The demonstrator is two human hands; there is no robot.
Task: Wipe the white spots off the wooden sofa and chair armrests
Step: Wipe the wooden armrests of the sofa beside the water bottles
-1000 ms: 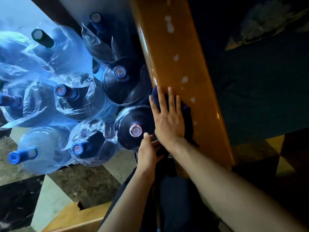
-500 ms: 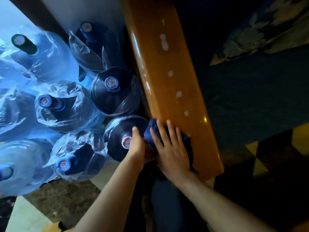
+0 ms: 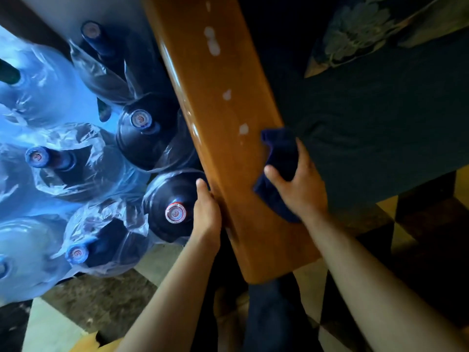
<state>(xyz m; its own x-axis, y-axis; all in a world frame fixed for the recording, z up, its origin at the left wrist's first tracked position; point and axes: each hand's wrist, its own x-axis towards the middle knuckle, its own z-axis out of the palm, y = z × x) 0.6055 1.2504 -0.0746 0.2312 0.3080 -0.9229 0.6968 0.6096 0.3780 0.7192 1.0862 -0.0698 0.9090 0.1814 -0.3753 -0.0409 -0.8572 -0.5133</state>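
Note:
A glossy wooden armrest (image 3: 228, 153) runs from the top centre down to its rounded near end. White spots dot its top: one (image 3: 244, 128) just beyond the cloth, one (image 3: 226, 94) farther up, and a pair (image 3: 212, 43) near the far end. My right hand (image 3: 298, 184) grips a bunched dark blue cloth (image 3: 280, 158) at the armrest's right edge. My left hand (image 3: 206, 212) rests against the armrest's left edge, fingers curled over it, holding nothing loose.
Several large water bottles (image 3: 152, 130) wrapped in clear plastic crowd the floor left of the armrest. A dark sofa seat (image 3: 380, 128) with a floral cushion (image 3: 365, 34) lies to the right. My legs stand below the armrest's end on a tiled floor (image 3: 101, 308).
My right hand has slid the cloth from the armrest's left side across to its right edge and bunched it up. My left hand has moved onto the left edge. The spots nearest me are gone.

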